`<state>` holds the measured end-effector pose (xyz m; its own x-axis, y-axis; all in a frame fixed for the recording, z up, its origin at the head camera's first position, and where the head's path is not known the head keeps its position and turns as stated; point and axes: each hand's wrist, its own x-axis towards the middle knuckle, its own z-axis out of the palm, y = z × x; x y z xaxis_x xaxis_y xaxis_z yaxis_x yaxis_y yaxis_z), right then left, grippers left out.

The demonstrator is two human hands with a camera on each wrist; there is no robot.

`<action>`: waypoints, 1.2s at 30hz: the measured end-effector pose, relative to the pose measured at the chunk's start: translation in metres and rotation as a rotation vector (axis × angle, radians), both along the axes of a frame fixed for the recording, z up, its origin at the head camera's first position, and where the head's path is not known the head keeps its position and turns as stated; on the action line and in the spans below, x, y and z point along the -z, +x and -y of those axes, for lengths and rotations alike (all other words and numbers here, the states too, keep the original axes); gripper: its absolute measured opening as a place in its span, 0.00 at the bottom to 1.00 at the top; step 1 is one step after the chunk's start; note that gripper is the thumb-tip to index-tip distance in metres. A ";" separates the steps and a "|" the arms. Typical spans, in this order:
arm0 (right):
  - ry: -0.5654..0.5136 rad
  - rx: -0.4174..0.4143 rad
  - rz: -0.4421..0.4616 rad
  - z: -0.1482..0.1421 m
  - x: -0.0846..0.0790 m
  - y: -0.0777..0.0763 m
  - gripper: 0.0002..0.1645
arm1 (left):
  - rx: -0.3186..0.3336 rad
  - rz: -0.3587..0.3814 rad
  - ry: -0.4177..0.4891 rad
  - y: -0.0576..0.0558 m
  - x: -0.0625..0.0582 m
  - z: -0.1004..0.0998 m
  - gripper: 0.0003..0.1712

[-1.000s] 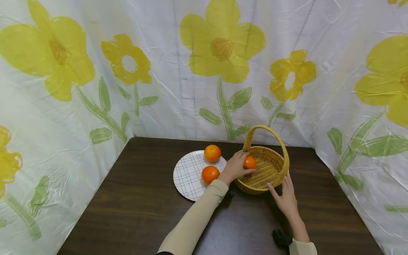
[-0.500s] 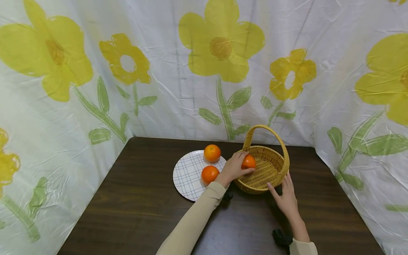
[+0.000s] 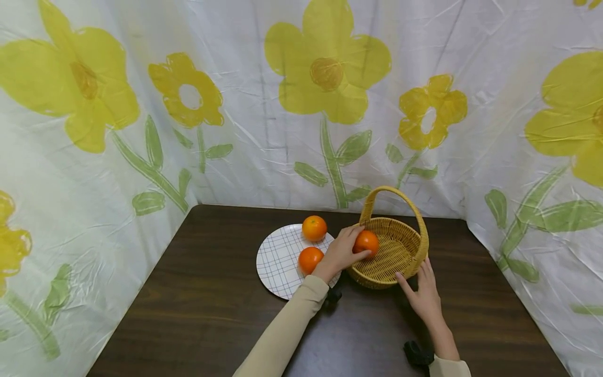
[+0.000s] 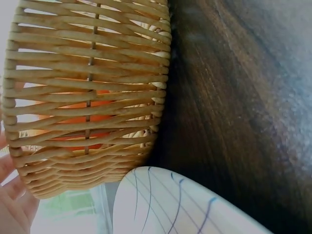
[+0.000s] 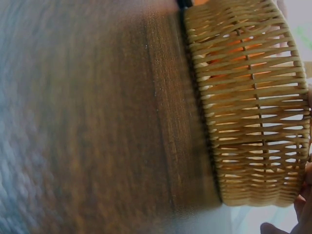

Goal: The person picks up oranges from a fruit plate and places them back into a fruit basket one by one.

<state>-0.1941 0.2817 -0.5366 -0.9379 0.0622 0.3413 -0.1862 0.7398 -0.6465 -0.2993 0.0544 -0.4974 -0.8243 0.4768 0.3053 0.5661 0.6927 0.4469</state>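
Note:
In the head view, a yellow wicker basket point(image 3: 393, 262) with a tall arched handle stands on the table. An orange point(image 3: 367, 243) lies inside it by the left wall; through the weave in the left wrist view, part of the orange point(image 4: 92, 117) shows. My left hand point(image 3: 342, 250) reaches over the left rim, thumb and fingers spread loosely about this fruit. At the basket's right front, my right hand point(image 3: 425, 294) rests against the outside, fingers extended and thumb apart from them. Two more oranges, one at the back point(image 3: 314, 228) and one nearer point(image 3: 310, 260), sit on a plate.
The white plate point(image 3: 275, 262) with a blue grid lies just left of the basket, partly under my left forearm. Brown wooden table point(image 3: 198, 298) extends to the left and front. A white curtain point(image 3: 254, 157) with yellow flowers hangs behind the table's far edge.
My left hand has drawn back slightly to the left, uncovering more of the orange in the basket. The right hand and the basket have stayed in place.

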 end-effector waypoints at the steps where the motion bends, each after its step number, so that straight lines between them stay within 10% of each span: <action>1: 0.001 0.002 0.004 0.000 0.000 0.000 0.39 | 0.000 0.003 0.000 0.001 0.000 0.001 0.41; 36: 0.006 0.012 0.029 -0.001 0.001 0.000 0.39 | -0.008 -0.079 0.117 0.030 -0.014 0.023 0.36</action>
<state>-0.1936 0.2822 -0.5373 -0.9466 0.0713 0.3143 -0.1587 0.7457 -0.6471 -0.2697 0.0314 -0.4837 -0.7991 0.4276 0.4226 0.5975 0.6431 0.4790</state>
